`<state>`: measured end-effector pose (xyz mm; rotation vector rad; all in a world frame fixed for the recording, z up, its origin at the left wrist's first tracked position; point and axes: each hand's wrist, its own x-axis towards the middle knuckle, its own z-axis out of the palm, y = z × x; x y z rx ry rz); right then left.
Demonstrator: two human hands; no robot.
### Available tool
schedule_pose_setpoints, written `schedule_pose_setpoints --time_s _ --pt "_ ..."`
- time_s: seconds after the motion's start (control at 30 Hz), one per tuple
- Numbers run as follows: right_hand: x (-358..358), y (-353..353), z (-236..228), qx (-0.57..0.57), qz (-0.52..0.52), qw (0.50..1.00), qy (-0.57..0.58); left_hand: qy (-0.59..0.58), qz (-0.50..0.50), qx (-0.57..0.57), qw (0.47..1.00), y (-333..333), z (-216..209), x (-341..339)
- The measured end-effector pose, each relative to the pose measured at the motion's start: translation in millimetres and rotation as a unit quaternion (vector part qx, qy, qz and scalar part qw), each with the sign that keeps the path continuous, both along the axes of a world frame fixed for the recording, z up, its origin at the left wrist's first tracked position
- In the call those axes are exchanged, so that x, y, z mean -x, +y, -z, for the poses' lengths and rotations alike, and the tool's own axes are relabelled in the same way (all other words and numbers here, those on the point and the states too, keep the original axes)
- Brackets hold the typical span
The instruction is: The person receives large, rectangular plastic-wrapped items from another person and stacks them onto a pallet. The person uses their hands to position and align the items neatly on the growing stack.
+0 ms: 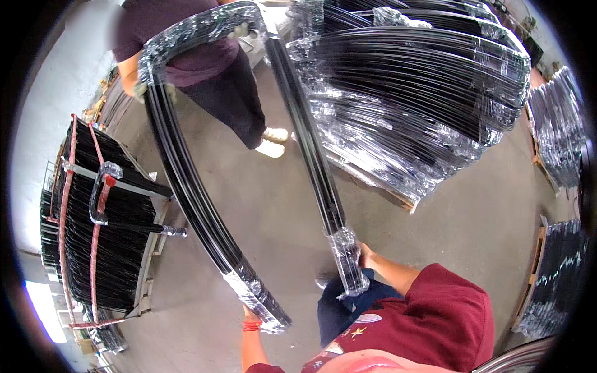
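A long U-shaped bundle of black tubes (189,158) spans from me to a co-worker, with clear film wrapped around its bend and both ends. My left hand (250,313), with a red band at the wrist, supports the film-wrapped end of the left leg; most of its fingers are hidden under the bundle. At the right leg's wrapped end, my right hand (365,253) grips from the outer side, its fingers partly hidden behind the film. The co-worker's gloved hands (241,31) hold the bundle at its bent far end.
A large film-wrapped stack of black tubes (416,81) rests on a pallet at the far right. To the left, a red-posted rack (96,261) holds many black tubes, and one wrapped U-shaped end (102,193) juts out. More wrapped stacks (553,280) line the right side.
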<state>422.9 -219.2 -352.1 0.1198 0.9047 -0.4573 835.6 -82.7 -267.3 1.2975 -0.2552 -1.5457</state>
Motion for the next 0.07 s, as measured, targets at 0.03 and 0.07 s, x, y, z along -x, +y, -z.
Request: schedule_pose_setpoints --time_s 0.03,0.07 --pt "-5.3 -1.5 -14.7 0.016 0.056 0.993 0.101 -0.042 -0.012 0.002 0.999 9.6 15.6 3.1" --pt "5.4 -0.2 41.1 0.053 0.089 0.994 0.018 -0.045 0.003 0.001 0.999 1.8 11.4 2.8"
